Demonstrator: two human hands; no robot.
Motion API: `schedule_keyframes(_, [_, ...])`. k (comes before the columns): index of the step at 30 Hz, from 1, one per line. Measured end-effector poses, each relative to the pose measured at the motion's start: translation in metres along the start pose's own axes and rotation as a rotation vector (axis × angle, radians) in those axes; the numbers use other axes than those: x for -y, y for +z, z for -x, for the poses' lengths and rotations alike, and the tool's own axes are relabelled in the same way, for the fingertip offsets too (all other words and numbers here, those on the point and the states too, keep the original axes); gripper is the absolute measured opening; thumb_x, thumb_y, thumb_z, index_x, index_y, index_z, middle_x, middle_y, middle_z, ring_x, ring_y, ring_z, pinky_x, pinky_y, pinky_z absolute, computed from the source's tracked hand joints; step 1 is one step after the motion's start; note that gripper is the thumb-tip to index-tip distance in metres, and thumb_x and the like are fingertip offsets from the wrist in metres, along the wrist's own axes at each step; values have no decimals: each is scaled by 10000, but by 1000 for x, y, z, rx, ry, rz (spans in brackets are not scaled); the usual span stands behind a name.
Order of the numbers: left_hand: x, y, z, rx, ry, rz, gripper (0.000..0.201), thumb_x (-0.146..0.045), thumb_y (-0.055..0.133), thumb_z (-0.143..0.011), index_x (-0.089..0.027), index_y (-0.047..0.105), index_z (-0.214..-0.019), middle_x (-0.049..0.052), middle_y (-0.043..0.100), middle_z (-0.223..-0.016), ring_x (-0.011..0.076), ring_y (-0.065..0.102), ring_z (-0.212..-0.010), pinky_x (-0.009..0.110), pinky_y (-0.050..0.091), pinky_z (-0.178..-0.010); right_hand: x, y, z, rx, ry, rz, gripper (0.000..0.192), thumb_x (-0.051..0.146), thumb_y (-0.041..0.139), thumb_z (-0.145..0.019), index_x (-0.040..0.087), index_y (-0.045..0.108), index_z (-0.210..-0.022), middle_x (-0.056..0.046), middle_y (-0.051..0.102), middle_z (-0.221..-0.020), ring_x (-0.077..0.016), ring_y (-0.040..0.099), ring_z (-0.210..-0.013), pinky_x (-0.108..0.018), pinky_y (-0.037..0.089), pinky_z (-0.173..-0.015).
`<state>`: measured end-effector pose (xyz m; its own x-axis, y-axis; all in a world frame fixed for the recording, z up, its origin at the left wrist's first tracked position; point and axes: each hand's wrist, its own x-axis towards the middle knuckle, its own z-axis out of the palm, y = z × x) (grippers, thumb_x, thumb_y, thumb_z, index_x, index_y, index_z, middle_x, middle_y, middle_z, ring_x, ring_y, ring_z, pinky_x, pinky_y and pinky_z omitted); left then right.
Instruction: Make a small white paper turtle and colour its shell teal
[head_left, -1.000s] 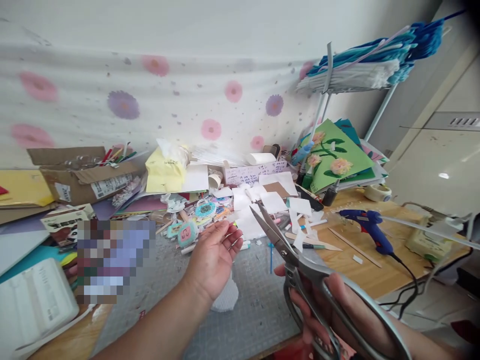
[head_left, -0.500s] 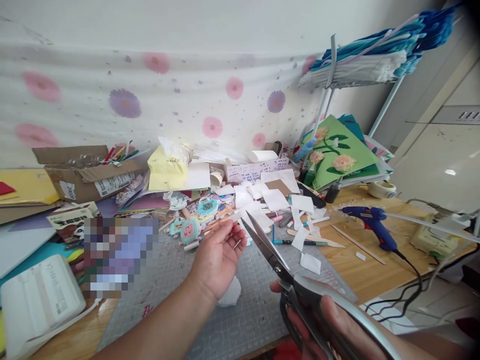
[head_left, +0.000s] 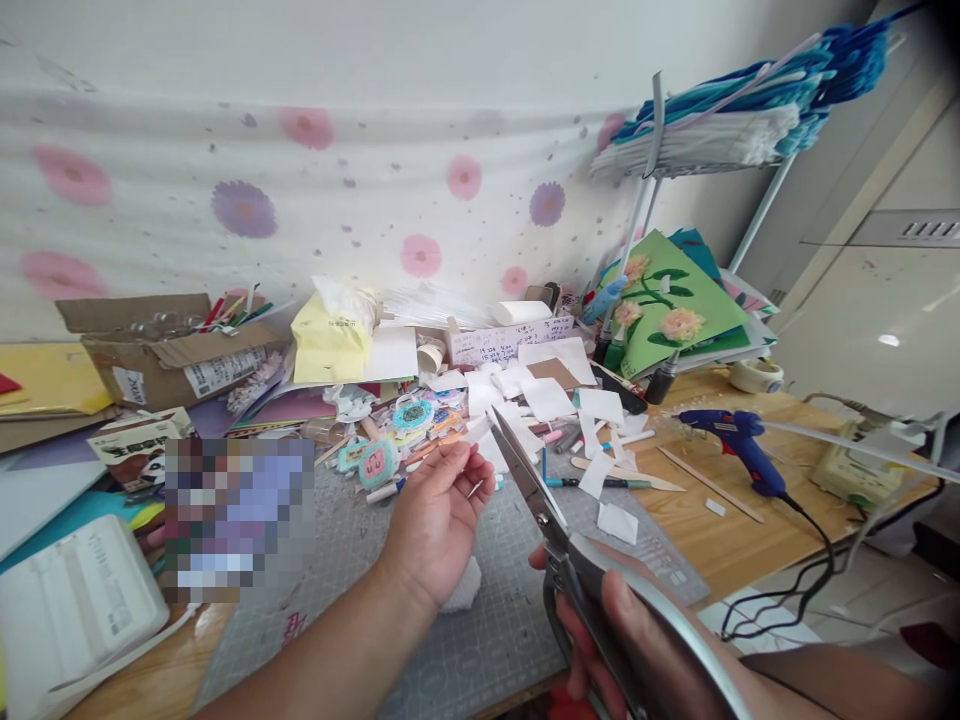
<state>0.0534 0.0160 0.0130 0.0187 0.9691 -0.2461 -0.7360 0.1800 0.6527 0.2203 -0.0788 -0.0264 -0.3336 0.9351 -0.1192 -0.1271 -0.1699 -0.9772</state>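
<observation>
My right hand [head_left: 611, 640] grips the handles of large metal scissors [head_left: 559, 535] at the lower right. Their blades are shut and point up and left, with the tips beside my left fingertips. My left hand [head_left: 439, 520] is raised over the grey cutting mat [head_left: 480, 640], palm toward me. Its thumb and fingers pinch what looks like a small white paper scrap [head_left: 478, 432]. A loose white paper piece [head_left: 619, 522] lies on the mat just right of the blades. Another white piece [head_left: 461, 590] shows under my left wrist.
White paper scraps, stickers and pens [head_left: 540, 410] litter the far side of the mat. A blue glue gun [head_left: 739, 445] with a black cord lies to the right. Behind are a cardboard box [head_left: 172, 350], a yellow tissue pack [head_left: 330, 335] and a green flower card [head_left: 667, 305]. A tape roll [head_left: 757, 375] sits at the right.
The scissor blades were open and are now shut. A white paper piece has dropped onto the mat right of them. My right hand moved left and down, closer to my left hand.
</observation>
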Motion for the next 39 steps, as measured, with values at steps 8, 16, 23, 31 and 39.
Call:
schedule_keyframes(8, [-2,0,2,57,54,-143,75,-163,692,-712,-142,624,-688,2,611,-658,100,580,-623,221,498,-628,25,-6,-5,-111,-142,184,572,622,412,-844,182,434,-1209,51,449,-610,-83,443,-415,-207,371,-393])
schedule_keyframes(16, [-2,1,4,21,93,-209,93,-180,705,-699,-144,619,-695,-1,619,-666,105,604,-628,221,508,-630,27,-23,-4,-57,-183,313,574,649,393,-830,249,442,-1240,-38,546,-854,-162,523,-651,-296,441,-597])
schedule_keyframes(23, [-1,4,4,-67,11,-118,47,-107,601,-783,-148,579,-794,99,695,-877,214,695,-795,327,559,-706,40,-5,-4,45,-129,402,502,604,374,-871,201,498,-1144,7,491,-671,-119,431,-533,-237,348,-485])
schedule_keyframes(31, [1,4,4,-63,2,-57,75,-73,541,-823,-131,587,-813,105,714,-792,173,694,-709,301,575,-687,39,-2,-6,88,-83,476,360,541,375,-899,205,501,-929,18,514,-579,-135,477,-515,-248,370,-498])
schedule_keyframes(39, [3,5,3,-88,22,-11,88,-69,551,-820,-120,620,-798,109,721,-820,183,698,-773,282,581,-696,40,3,-11,39,-135,498,325,514,487,-862,204,551,-934,5,537,-646,-153,497,-603,-270,421,-594])
